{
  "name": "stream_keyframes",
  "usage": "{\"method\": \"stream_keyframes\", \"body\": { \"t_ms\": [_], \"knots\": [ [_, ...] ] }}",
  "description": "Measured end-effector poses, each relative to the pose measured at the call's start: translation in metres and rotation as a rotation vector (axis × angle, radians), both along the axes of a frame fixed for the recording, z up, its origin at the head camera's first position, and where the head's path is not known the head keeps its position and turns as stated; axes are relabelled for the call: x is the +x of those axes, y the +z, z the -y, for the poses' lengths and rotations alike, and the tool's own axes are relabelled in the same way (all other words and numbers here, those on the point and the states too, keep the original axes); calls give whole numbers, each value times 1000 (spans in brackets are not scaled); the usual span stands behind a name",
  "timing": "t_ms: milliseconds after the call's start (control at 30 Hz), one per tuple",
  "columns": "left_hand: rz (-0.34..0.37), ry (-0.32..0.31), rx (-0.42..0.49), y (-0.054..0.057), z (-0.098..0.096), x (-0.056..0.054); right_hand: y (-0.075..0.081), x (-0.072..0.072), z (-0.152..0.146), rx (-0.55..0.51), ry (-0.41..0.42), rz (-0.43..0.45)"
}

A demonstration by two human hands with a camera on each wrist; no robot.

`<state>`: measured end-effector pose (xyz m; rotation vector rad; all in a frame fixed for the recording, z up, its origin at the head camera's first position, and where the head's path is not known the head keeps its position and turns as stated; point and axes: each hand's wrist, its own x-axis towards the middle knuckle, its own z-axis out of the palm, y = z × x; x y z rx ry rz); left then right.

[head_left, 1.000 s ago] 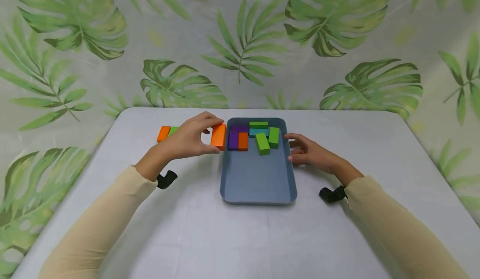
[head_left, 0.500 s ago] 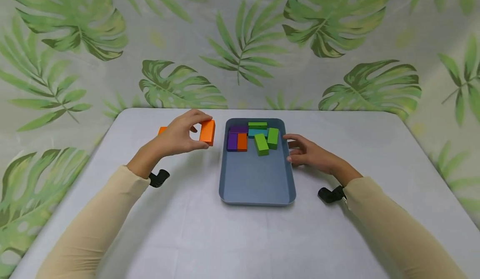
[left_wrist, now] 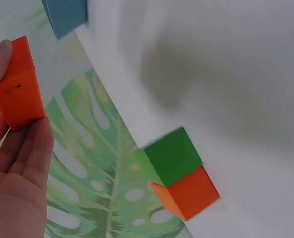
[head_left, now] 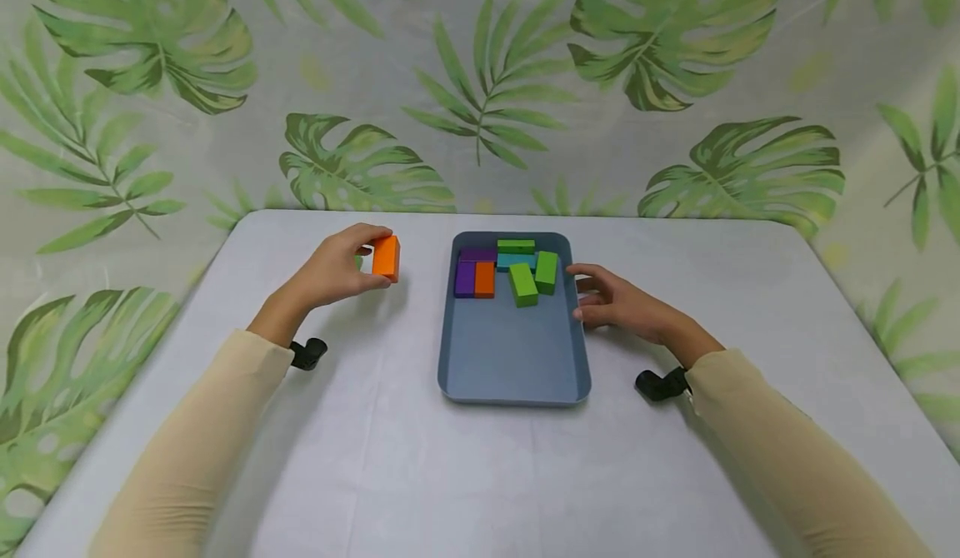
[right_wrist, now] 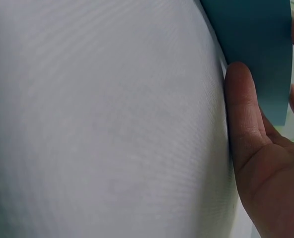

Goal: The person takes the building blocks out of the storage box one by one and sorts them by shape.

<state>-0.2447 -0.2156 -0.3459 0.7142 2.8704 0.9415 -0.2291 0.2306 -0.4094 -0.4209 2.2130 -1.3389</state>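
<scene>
My left hand point(head_left: 332, 268) pinches an orange block point(head_left: 386, 259) between thumb and fingers, above the table left of the tray. In the left wrist view the orange block point(left_wrist: 23, 91) has small dark marks. A green block point(left_wrist: 173, 156) and another orange block point(left_wrist: 192, 193) lie side by side on the table; in the head view the left hand mostly hides them. My right hand point(head_left: 626, 304) touches the right side of the blue-grey tray point(head_left: 514, 358) with its thumb and fingertips. The right wrist view shows the thumb against the tray wall point(right_wrist: 261, 54).
At the tray's far end lie purple blocks point(head_left: 465, 279), an orange block point(head_left: 484, 279), a teal block point(head_left: 513, 261) and several green blocks point(head_left: 523, 284), one of them tilted. The white table point(head_left: 480, 475) ends at a leaf-patterned cloth point(head_left: 480, 83).
My left hand has moved left with the orange block, away from the tray's left rim and towards the loose blocks. My right hand stays at the tray's right side.
</scene>
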Motion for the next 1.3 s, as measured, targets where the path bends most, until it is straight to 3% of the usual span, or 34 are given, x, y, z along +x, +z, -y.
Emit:
{"method": "stream_keyframes", "body": {
  "t_ms": [400,667,1300],
  "knots": [
    [84,143,40,-11,25,-17,-3,0,-2,-7,-6,4],
    [90,134,-6,-22,26,-15,-3,0,0,-6,-5,-3],
    [82,133,-65,-30,21,-17,-3,-1,0,8,-7,-11]
  ]
}}
